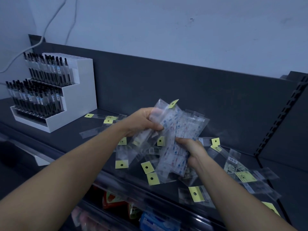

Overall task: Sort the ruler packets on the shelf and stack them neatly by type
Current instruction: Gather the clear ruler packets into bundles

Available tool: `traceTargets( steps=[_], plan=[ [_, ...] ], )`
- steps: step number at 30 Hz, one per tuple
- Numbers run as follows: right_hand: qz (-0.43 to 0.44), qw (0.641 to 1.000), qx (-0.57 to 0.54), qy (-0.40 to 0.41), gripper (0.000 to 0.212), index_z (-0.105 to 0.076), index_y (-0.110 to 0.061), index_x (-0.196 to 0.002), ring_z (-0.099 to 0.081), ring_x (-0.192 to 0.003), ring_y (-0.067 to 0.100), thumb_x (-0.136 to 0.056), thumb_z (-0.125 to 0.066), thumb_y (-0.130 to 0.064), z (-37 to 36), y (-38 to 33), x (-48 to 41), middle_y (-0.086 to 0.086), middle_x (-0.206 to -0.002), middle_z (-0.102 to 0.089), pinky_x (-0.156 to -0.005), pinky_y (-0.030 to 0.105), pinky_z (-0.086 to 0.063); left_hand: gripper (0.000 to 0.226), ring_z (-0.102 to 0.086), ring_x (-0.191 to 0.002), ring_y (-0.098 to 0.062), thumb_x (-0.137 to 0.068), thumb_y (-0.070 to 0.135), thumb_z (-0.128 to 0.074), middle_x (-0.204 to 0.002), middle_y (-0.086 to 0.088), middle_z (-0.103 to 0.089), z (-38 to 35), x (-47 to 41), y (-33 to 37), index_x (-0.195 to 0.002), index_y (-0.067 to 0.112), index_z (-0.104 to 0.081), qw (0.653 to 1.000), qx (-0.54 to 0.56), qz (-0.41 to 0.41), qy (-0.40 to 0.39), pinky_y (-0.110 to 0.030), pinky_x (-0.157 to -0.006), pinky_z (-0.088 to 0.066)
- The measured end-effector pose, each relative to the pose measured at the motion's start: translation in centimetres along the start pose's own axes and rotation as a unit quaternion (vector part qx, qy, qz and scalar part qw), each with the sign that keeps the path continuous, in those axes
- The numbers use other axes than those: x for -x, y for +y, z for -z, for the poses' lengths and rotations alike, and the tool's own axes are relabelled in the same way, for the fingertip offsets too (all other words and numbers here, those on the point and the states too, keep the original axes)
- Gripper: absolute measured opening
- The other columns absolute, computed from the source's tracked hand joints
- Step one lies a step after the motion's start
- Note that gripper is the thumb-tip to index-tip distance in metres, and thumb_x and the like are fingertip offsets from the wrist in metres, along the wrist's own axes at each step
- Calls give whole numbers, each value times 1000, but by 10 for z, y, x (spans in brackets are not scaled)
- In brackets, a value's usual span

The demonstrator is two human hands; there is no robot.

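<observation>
Both hands clamp one fanned bundle of ruler packets (181, 129) above the shelf (66, 139): left hand (141, 124) at its upper end, right hand (193, 152) at the lower. Packets are long, narrow, clear sleeves with blue and red print and square yellow punched tabs; stickers too blurred to read. Further loose packets (240, 175) litter the matte dark-grey shelf; white stepped pen display (80, 90) left, pale wall (166, 30) behind.

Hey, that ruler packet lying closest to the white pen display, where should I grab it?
Probably by its yellow tab, coming from the front left. The packet lies flat on the shelf, so an edge must be lifted first. The tab end lies free, while the other end sits against neighbouring packets.
</observation>
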State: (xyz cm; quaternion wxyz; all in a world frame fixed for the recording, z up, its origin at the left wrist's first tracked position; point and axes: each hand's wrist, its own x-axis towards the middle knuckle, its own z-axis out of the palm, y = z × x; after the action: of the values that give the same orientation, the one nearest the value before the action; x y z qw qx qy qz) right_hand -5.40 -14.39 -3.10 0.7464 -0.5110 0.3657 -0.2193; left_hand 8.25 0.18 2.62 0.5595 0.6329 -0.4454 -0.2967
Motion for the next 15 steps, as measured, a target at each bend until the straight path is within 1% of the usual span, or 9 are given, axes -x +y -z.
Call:
traceTargets(
  steps=[3,4,5,8,10,11,13,14,15],
  plan=[
    [6,1000,-14,7,36,-58,-2,-114,-68,-87,37,-80,-68,5,5,-2,2,20,-98,-70,-75,51,-56,13,-67,-65,-14,-84,-8,-63,-73,-4,-69,-20,-5,-3,-95,-1,-63,999,8,18,-33,-27,-66,-57],
    [7,1000,-19,10,36,-59,-2,-114,-68,-86,36,-80,-67,5,7,-3,3,20,-98,-70,-73,50,-56,9,-67,-65,-13,-85,-7,-63,-72,-2,-70,-27,-7,-3,-88,2,-64,999,9,26,-37,-27,-66,-57],
    [9,1000,-22,15,37,-59,-3,-114,-69,-84,36,-79,-67,5,9,-4,3,20,-97,-71,-70,49,-57,11,-68,-66,-14,-85,-6,-64,-72,-1,-70,-33,-11,-5,-84,5,-65,999,15,30,-36,-28,-67,-57],
    [24,999,-24,30,37,-60,-4,-114,-70,-81,34,-79,-67,5,16,-7,7,19,-96,-72,-64,43,-57,11,-69,-73,-21,-81,-4,-69,-81,-8,-71,-50,-20,-7,-85,6,-68,997,62,44,-12,-36,-76,-57],
    [43,997,-29,49,33,-61,-4,-111,-69,-77,32,-80,-66,6,22,-10,10,17,-94,-72,-63,40,-57,11,-68,-72,-23,-79,-2,-71,-79,-10,-71,-58,-29,-7,-83,7,-66,996,74,58,9,-37,-75,-57],
    [53,996,-34,61,33,-60,-4,-110,-69,-77,31,-79,-66,6,25,-12,11,17,-94,-71,-65,42,-58,11,-68,-67,-20,-80,-2,-70,-74,-9,-70,-62,-32,-7,-80,7,-64,995,74,64,18,-33,-70,-57],
    [79,992,-44,89,38,-59,-7,-113,-69,-82,33,-78,-68,5,31,-15,13,16,-98,-71,-73,49,-58,13,-65,-58,-16,-82,-3,-67,-67,-7,-69,-71,-36,-5,-76,8,-62,994,84,65,18,-27,-61,-56],
    [92,989,-49,105,40,-57,-8,-115,-69,-85,34,-78,-68,4,35,-17,14,15,-100,-70,-78,52,-57,12,-65,-58,-16,-83,-4,-65,-70,-8,-69,-75,-38,-3,-78,7,-62,993,96,67,11,-27,-61,-56],
    [104,986,-54,118,42,-56,-10,-116,-68,-88,33,-79,-68,3,39,-19,14,14,-103,-70,-82,53,-56,10,-65,-62,-19,-83,-5,-63,-77,-12,-69,-77,-39,-3,-82,6,-64,992,107,73,1,-30,-65,-56]
  ],
)
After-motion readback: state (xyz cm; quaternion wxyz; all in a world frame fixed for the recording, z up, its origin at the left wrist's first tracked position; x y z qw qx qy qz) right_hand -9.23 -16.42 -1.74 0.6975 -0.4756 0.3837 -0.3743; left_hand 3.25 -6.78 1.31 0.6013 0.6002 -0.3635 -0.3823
